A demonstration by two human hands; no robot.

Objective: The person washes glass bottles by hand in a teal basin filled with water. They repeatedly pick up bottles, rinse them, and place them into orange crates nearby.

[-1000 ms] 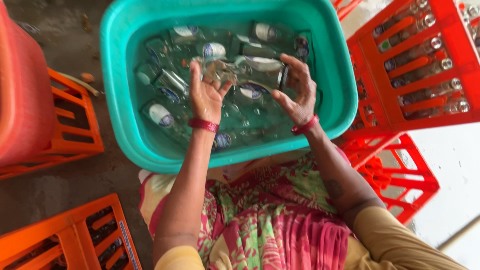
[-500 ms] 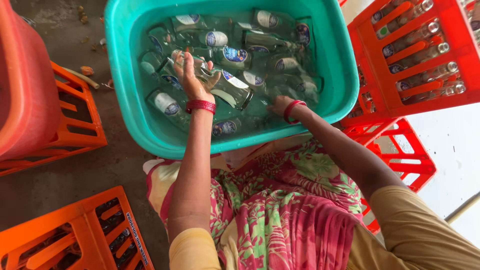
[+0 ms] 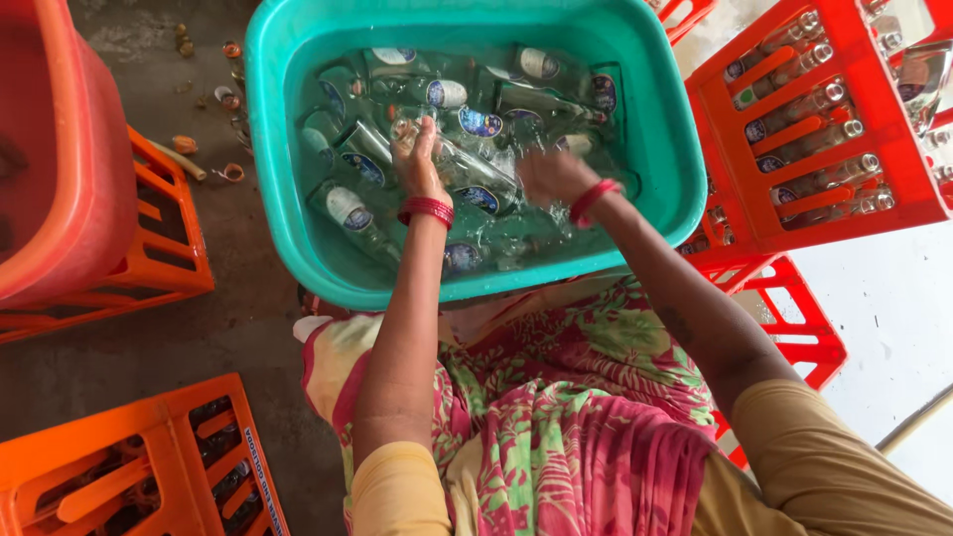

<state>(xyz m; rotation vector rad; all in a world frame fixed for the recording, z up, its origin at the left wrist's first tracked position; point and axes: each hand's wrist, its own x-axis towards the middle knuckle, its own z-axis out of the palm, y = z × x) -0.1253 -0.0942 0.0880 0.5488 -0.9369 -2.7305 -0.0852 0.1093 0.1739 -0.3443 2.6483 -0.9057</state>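
My left hand [image 3: 417,159] is clamping a glass bottle [image 3: 467,164] mid-tub [image 3: 298,248] | my right hand [image 3: 551,177] is blurring, grip unclear, near tub's right wall | red crate [image 3: 754,213] is touching that rim.

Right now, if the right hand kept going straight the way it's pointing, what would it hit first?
Probably the glass bottle that the left hand holds in the tub; the right hand points left toward it, though depth is unclear.

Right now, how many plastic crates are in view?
5 at least: a red crate of bottles upper right, an empty red crate below it, an orange crate under the orange tub at left, an orange crate lower left, a red corner at top.
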